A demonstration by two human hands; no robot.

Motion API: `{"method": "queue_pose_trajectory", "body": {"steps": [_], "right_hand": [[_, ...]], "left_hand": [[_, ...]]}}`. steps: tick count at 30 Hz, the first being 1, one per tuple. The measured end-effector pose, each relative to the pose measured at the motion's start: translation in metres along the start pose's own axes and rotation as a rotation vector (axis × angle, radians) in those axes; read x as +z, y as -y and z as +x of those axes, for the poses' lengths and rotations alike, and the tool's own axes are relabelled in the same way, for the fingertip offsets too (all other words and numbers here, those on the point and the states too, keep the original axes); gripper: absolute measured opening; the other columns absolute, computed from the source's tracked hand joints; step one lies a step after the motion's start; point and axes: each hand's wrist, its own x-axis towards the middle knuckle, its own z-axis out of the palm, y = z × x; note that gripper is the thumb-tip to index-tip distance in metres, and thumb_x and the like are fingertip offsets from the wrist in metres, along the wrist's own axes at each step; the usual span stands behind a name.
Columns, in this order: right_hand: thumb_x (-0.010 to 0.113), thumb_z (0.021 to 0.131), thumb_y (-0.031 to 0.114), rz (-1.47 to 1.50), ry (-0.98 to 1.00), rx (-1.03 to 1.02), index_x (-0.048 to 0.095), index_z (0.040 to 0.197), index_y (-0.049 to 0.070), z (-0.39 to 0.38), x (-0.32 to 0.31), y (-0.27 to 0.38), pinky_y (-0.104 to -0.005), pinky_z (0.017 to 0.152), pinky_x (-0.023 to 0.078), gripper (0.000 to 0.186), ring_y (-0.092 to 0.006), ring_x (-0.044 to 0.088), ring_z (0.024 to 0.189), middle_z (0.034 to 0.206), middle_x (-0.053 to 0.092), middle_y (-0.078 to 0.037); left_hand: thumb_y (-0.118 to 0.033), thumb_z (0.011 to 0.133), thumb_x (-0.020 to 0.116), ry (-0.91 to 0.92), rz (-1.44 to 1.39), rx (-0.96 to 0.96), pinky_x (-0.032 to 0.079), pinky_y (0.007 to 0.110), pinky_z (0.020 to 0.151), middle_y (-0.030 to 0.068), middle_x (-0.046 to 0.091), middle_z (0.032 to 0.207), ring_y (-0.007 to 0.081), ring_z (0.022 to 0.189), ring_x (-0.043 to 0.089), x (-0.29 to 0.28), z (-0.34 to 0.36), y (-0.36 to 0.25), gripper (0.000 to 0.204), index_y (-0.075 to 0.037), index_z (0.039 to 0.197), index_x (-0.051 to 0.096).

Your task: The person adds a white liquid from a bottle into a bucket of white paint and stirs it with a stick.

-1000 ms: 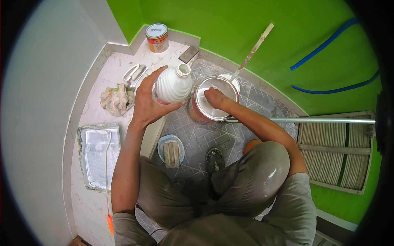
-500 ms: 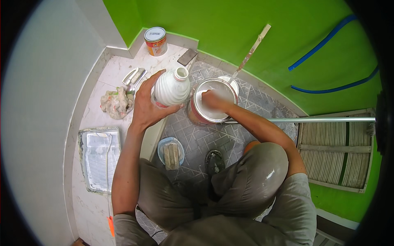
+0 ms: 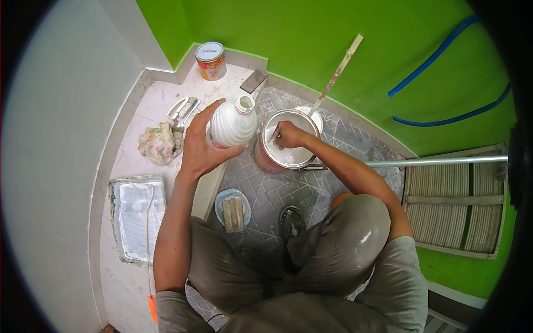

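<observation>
Where it bulges, the white bottle (image 3: 233,126) (open on top) is ribbed.

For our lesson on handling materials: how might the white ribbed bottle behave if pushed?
The white ribbed bottle would probably tip or roll, being round-bodied. Being ridged, it may resist slipping from the left hand. Uncapped, it could spill any contents.
</observation>
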Motion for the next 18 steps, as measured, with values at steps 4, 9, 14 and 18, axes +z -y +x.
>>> {"method": "queue_pose_trajectory", "body": {"steps": [4,9,14,18], "right_hand": [[0.080,0.083,0.004,0.092,-0.007,0.064,0.078,0.097,-0.010,-0.004,-0.005,0.001,-0.0388,0.071,0.064,0.020,-0.0275,0.080,0.072,0.084,0.079,-0.022],[0.078,0.085,0.001,0.098,-0.074,0.020,0.079,0.095,-0.011,-0.013,-0.010,0.004,-0.0356,0.069,0.063,0.016,-0.0245,0.080,0.070,0.080,0.079,-0.021],[0.075,0.088,-0.002,0.222,-0.111,0.003,0.079,0.096,-0.011,-0.028,-0.022,0.004,-0.0343,0.069,0.063,0.013,-0.0217,0.079,0.071,0.080,0.079,-0.020],[0.075,0.089,-0.001,0.265,-0.184,0.054,0.079,0.096,-0.012,-0.044,-0.034,0.023,-0.0333,0.070,0.063,0.014,-0.0208,0.079,0.072,0.082,0.079,-0.020]], "left_hand": [[-0.032,0.062,0.101,-0.012,0.036,0.019,0.050,0.044,0.115,0.0173,0.070,0.138,0.0296,0.128,0.068,-0.002,-0.001,-0.003,0.099,-0.002,0.147,0.059],[-0.032,0.062,0.101,-0.019,0.037,0.033,0.049,0.044,0.115,0.0179,0.069,0.138,0.0301,0.128,0.068,-0.004,-0.002,-0.007,0.099,-0.002,0.147,0.059],[-0.032,0.063,0.101,-0.009,0.020,0.033,0.049,0.044,0.115,0.0178,0.069,0.138,0.0299,0.128,0.067,-0.003,-0.003,-0.011,0.099,-0.002,0.147,0.059],[-0.033,0.063,0.101,-0.012,0.016,0.037,0.049,0.044,0.115,0.0174,0.069,0.138,0.0292,0.129,0.067,-0.004,-0.005,-0.009,0.099,-0.001,0.147,0.058]]}}
